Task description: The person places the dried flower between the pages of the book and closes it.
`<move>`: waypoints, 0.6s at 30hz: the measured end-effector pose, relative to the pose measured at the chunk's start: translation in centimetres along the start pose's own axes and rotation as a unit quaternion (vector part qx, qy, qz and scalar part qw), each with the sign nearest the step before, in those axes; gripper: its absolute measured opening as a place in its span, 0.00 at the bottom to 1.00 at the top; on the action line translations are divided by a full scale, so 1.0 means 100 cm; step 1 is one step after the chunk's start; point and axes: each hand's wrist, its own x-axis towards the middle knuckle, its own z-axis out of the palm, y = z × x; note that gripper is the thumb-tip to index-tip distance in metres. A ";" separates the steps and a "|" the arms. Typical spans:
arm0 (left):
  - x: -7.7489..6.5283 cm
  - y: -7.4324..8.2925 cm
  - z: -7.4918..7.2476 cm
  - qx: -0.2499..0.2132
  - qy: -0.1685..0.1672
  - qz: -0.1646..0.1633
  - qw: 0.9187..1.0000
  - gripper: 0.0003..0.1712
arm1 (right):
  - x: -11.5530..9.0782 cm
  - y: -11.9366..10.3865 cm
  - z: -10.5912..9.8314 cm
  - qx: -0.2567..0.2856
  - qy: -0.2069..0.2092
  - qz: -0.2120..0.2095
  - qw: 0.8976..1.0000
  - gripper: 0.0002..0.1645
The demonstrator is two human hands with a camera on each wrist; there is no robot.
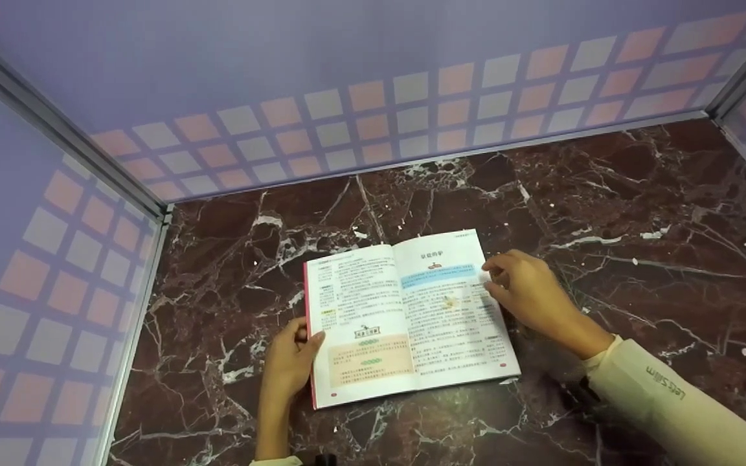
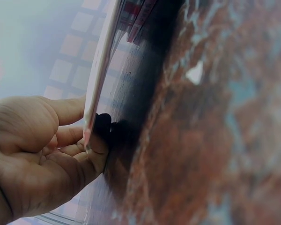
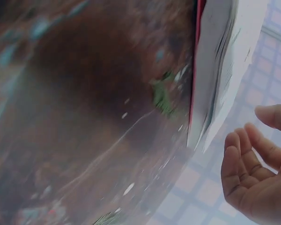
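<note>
An open book with printed pages and a red cover edge lies on the dark marbled surface. At its lower left edge my left hand grips it, thumb on the page and fingers beneath. The left wrist view shows the same hand with the book's edge between thumb and fingers. Beside the right page's upper edge is my right hand, fingers loosely bent. In the right wrist view, a gap separates thumb and fingers of this hand, which hold nothing; the page edges stand apart from them.
Purple panels with pink and grey squares stand behind and on the left, and another rises at the far right. Metal strips join them at the corners. The marbled surface extends around the book.
</note>
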 end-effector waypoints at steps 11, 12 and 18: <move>-0.001 -0.001 -0.002 0.010 -0.006 0.000 1.000 0.21 | -0.017 0.009 0.001 -0.059 -0.032 0.033 0.997 0.26; -0.001 -0.001 -0.002 0.009 -0.005 0.000 1.000 0.21 | -0.018 0.009 0.002 -0.059 -0.038 0.034 0.997 0.27; 0.000 -0.001 -0.001 0.008 -0.003 -0.003 1.000 0.20 | -0.023 0.005 0.005 -0.078 -0.056 0.035 0.995 0.29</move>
